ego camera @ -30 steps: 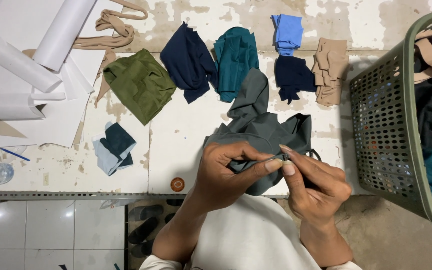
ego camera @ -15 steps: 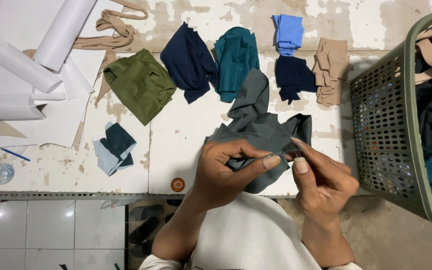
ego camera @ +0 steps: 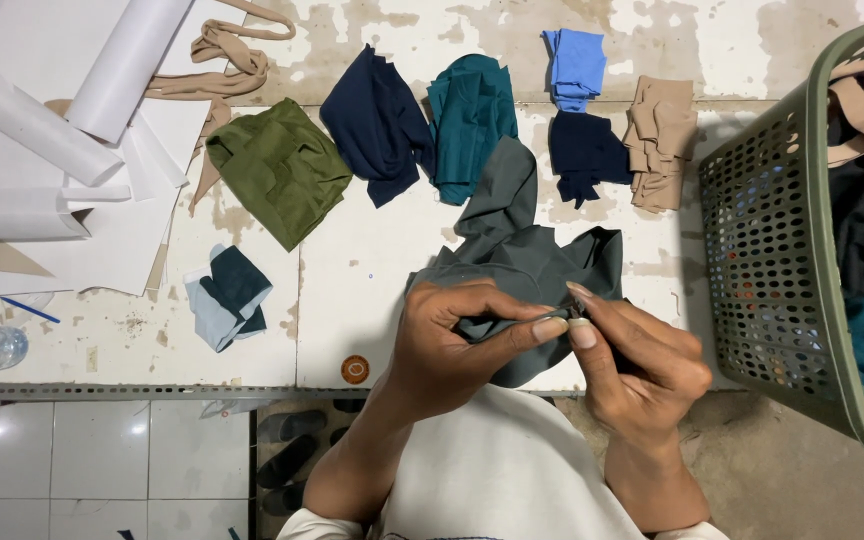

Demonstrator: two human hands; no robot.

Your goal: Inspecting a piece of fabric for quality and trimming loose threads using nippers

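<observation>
A grey cloth [ego camera: 517,250] lies crumpled on the worn white worktop [ego camera: 372,290], one end stretching away from me. My left hand [ego camera: 452,340] pinches its near edge between thumb and forefinger. My right hand [ego camera: 637,360] grips the same edge just to the right, fingertips meeting the left hand's. Both hands hold the cloth slightly above the table's front edge.
Folded cloths lie behind: olive green [ego camera: 282,170], navy [ego camera: 377,120], teal [ego camera: 470,120], light blue [ego camera: 574,65], dark navy [ego camera: 584,152], tan [ego camera: 660,140]. A green perforated basket [ego camera: 772,260] of clothes stands right. White paper rolls [ego camera: 62,120] lie left, a small two-tone cloth [ego camera: 227,295] near front.
My hands have drawn together again on the cloth's near edge after parting slightly. The grey cloth has shifted a little; everything else stays put.
</observation>
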